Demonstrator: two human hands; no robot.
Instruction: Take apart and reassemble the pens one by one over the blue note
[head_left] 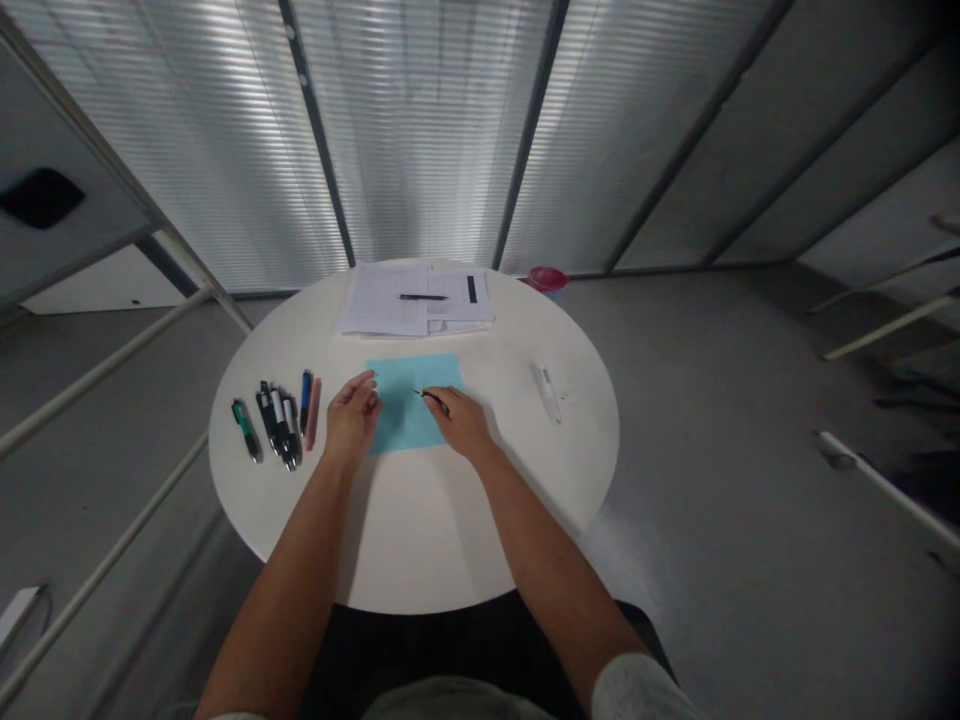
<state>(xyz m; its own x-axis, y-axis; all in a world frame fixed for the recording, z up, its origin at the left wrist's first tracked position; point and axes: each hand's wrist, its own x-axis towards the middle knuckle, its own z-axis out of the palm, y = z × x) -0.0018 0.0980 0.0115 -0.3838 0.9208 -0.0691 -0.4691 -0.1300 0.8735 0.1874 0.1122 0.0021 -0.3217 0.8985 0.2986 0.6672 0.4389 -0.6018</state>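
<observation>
Round white table (420, 560): bore all items below.
Light-blue rectangular sheet (405, 430): lay mid-table, squarely before the person, presumably for even reach by both hands.
Right hand (466, 425): held a slim dark tool with a yellow band (422, 393) in a narrow pinch, tip pointing left above the sheet, likely for fine control.
Left hand (351, 415): fingers drawn close at the sheet's left edge; whether they gripped anything small, cannot tell.
Black-and-white pens (279, 420), green-and-black pen (245, 430), blue pen (305, 400), pink stick (313, 413): lay toward the table's left edge, apparently to spare the middle.
White slim object (550, 395): lay toward the right edge.
Printed papers (382, 310): lay at the far edge, under a black pen (424, 297).
</observation>
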